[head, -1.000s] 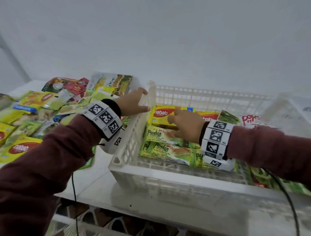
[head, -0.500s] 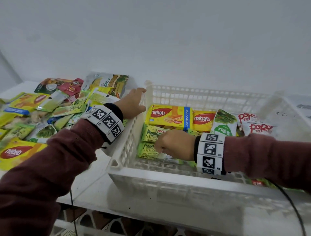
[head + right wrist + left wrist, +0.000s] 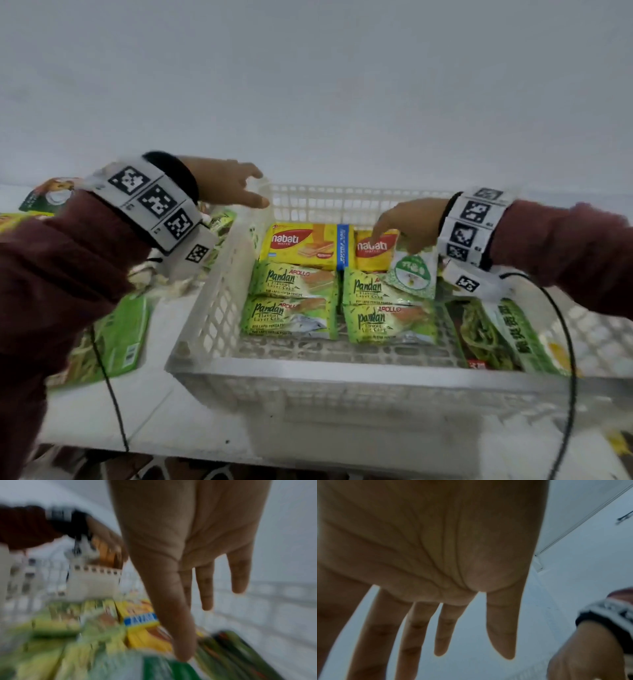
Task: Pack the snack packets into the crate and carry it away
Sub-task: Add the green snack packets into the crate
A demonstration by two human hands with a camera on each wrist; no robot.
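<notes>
A white lattice crate [image 3: 342, 377] sits on the white table. It holds a large yellow nabati packet [image 3: 301, 245], a smaller nabati packet [image 3: 371, 251], several green Pandan cake packets [image 3: 294, 284] in two rows, and a big green packet [image 3: 496, 332] at its right end. A small green-and-white packet [image 3: 411, 274] stands tilted at the back. My right hand [image 3: 407, 222] reaches down onto its top edge; in the blurred right wrist view the thumb [image 3: 173, 622] touches the packet with the fingers straight. My left hand [image 3: 233, 188] hovers over the crate's far-left corner, fingers [image 3: 441, 628] spread, holding nothing.
More loose snack packets [image 3: 116, 335] lie on the table left of the crate, partly hidden by my left sleeve. A white wall rises right behind the crate. Black cables [image 3: 109, 394] hang from both wrists over the table's front edge.
My right hand has left the Pandan packets at the crate's front left and moved back and right to the small green-and-white packet. My left hand has lifted off the crate's left rim.
</notes>
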